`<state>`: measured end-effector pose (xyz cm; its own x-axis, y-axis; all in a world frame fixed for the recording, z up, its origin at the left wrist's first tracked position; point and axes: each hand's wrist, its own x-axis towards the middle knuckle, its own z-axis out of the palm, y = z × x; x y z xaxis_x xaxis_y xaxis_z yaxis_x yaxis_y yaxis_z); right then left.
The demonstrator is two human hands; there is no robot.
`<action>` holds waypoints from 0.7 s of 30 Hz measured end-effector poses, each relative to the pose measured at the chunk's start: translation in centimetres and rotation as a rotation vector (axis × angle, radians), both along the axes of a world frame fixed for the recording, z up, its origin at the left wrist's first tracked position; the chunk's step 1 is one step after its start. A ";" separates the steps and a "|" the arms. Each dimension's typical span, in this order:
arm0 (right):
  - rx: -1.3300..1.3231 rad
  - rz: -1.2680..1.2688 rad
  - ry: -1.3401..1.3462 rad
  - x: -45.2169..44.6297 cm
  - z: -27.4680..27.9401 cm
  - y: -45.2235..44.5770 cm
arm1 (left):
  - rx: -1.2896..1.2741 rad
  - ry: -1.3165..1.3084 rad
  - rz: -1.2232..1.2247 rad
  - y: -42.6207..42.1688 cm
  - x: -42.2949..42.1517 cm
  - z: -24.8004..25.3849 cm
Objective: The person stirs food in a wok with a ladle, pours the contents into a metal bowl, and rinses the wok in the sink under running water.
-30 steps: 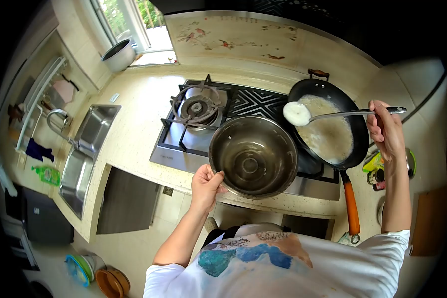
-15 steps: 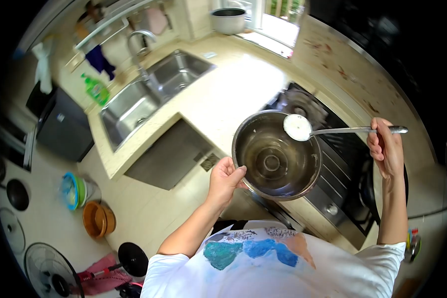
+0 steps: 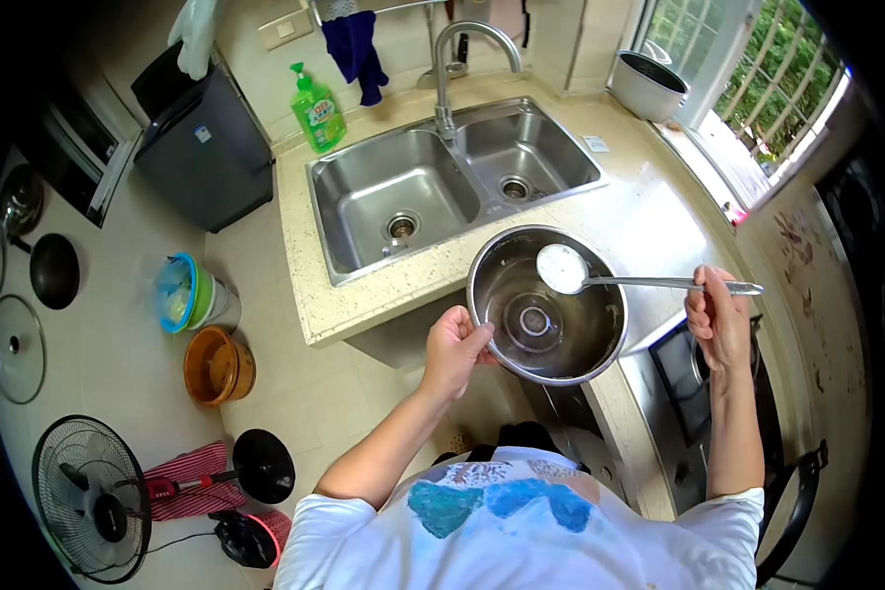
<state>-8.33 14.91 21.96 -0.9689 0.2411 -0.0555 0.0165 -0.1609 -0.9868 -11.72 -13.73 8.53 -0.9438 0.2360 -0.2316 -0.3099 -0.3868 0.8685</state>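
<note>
My left hand (image 3: 455,351) grips the left rim of a dark metal bowl (image 3: 551,334), thumb over the edge. The bowl looks empty apart from a thin wet film and small specks. In my right hand (image 3: 720,320) is the handle of a metal ladle (image 3: 639,282). White liquid or paste (image 3: 562,268) fills the ladle's head, which hangs over the upper part of the bowl. Beyond the bowl lies a double-basin steel sink (image 3: 477,211) with a curved faucet (image 3: 444,108).
The stove (image 3: 683,393) is at the right, with part of a black pan (image 3: 792,511) beside my right arm. Green soap (image 3: 318,113) stands behind the sink, a pot (image 3: 649,87) near the window. Buckets (image 3: 219,366) and a fan (image 3: 93,497) are on the left floor.
The view has turned left from the stove to the sink. The bowl and ladle have moved with my hands, and the ladle's head has gone from over the pan to over the bowl.
</note>
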 end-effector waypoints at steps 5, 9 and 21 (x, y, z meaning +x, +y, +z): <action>-0.004 0.157 0.008 -7.9 -1.9 -2.0 | -0.014 -0.055 0.126 -0.4 -4.5 -1.6; -0.031 0.256 0.035 -13.8 -3.6 -2.1 | 0.010 -0.015 0.234 0.4 -8.7 -3.8; 0.106 0.272 0.006 -23.7 -5.6 -3.3 | -0.006 -0.053 0.148 0.8 -15.3 -5.9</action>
<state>-32.08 11.58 16.40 -0.9990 -0.0240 -0.0379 0.0390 -0.0476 -0.9981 -27.04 -12.90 2.66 -0.9546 0.0938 -0.2828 -0.2952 -0.4261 0.8552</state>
